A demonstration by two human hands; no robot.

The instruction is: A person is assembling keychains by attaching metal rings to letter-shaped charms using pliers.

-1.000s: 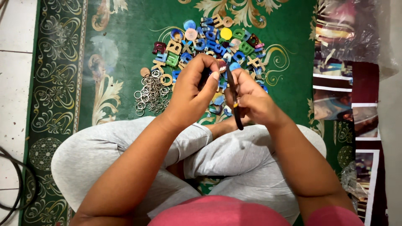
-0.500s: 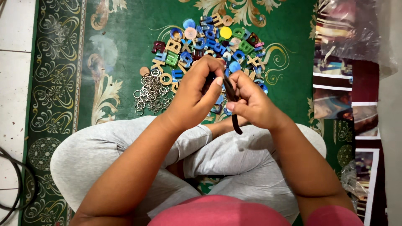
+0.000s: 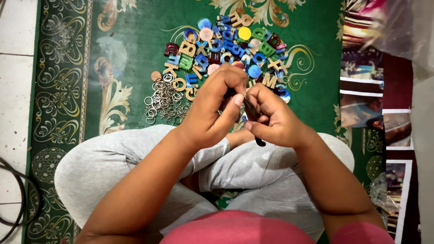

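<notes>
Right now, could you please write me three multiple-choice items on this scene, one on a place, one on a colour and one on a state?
1. Where does the pile of metal rings lie?
A. On the carpet, at the left edge of the heap of letter pieces
B. On the person's lap
C. On the white floor tiles

2. What is the main colour of the carpet?
A. Blue
B. Green
C. Grey

3. How does the right hand stand?
A. Flat and open on the carpet
B. Resting on a knee
C. Closed around a dark slim tool, close to the left hand

Answers:
1 A: the rings touch the left side of the coloured letter pieces on the carpet.
2 B: the field is green with pale scrolls.
3 C: the fingers wrap the tool, whose end sticks out below the hand.
</notes>
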